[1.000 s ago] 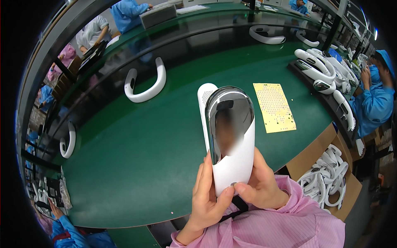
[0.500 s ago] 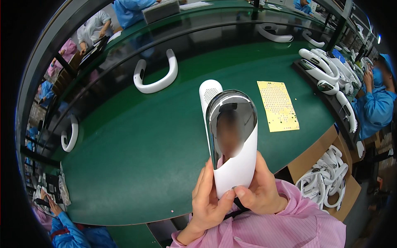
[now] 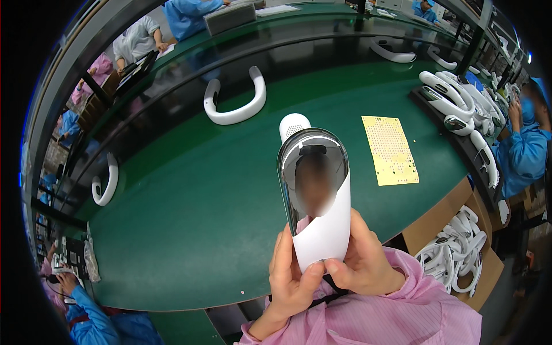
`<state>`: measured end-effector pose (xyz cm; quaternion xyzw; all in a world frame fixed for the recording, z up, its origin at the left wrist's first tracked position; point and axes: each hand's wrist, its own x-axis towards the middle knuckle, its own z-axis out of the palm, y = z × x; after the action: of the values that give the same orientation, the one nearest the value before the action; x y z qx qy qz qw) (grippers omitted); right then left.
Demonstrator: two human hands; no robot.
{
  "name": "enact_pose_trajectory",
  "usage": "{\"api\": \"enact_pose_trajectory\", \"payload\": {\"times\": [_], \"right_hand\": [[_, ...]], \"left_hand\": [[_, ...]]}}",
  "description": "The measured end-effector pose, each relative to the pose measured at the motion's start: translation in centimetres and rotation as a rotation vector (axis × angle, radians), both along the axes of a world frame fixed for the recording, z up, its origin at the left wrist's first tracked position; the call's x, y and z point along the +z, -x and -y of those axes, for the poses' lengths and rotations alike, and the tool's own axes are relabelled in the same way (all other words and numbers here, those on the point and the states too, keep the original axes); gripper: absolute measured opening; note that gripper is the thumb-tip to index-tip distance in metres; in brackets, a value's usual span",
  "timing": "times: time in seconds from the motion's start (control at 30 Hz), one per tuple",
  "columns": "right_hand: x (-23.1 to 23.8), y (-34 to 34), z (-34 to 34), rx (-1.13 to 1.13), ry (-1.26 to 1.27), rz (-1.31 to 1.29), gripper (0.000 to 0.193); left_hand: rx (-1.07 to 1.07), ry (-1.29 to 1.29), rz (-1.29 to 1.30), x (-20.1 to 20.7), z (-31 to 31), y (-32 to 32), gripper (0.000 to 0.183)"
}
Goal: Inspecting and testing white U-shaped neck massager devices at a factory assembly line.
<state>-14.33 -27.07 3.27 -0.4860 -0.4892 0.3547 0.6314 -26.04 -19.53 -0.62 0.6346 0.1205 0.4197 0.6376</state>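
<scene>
I have the left hand (image 3: pixel 290 282) and the right hand (image 3: pixel 362 261) closed around the lower end of a white curved device (image 3: pixel 325 238), thumbs together at its near tip. I hold it above the near middle of the work surface, its dark mirrored face (image 3: pixel 313 141) toward me; a perforated white end (image 3: pixel 295 123) shows just behind it.

Beneath spreads a green bench top (image 3: pixel 190 230), smooth and curved by my lens. A yellow dotted sheet (image 3: pixel 391 150) lies to the right. A U-shaped white band (image 3: pixel 238 114) sits far left, with a smaller white band (image 3: pixel 107 184) nearer the left edge.

Along the right, a dark tray (image 3: pixel 424 103) carries piled white bands (image 3: pixel 445 95); below it on the near right, a cardboard box (image 3: pixel 489 275) holds more.

Farther out I see a blue-clad co-worker (image 3: pixel 523 158) at right, a blue sleeve (image 3: pixel 92 307) near left, and a person in white (image 3: pixel 137 43) far left.
</scene>
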Motion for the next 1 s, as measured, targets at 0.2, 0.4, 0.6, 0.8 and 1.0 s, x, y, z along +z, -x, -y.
{"api": "enact_pose_trajectory", "payload": {"times": [0.2,0.4,0.6,0.8,1.0], "right_hand": [[-0.1,0.2,0.1,-0.026,0.003,-0.024,0.074],[-0.2,0.3,0.1,-0.071,-0.032,0.085,0.071],[-0.7,0.6,0.0,-0.097,-0.042,0.132,0.070],[-0.3,0.8,-1.1,-0.086,-0.073,0.094,0.071],[1.6,-0.1,-2.7,0.182,0.001,-0.247,0.078]], "left_hand": [[0.101,-0.023,0.015,-0.3,0.4,-0.4,0.059],[0.165,-0.036,-0.006,-0.9,0.6,-0.3,0.057],[0.187,-0.003,-0.030,-0.6,0.9,0.0,0.054],[0.107,0.041,-0.019,0.4,-0.3,0.1,0.051],[-0.044,0.333,0.176,1.9,-1.6,-0.1,0.063]]}}
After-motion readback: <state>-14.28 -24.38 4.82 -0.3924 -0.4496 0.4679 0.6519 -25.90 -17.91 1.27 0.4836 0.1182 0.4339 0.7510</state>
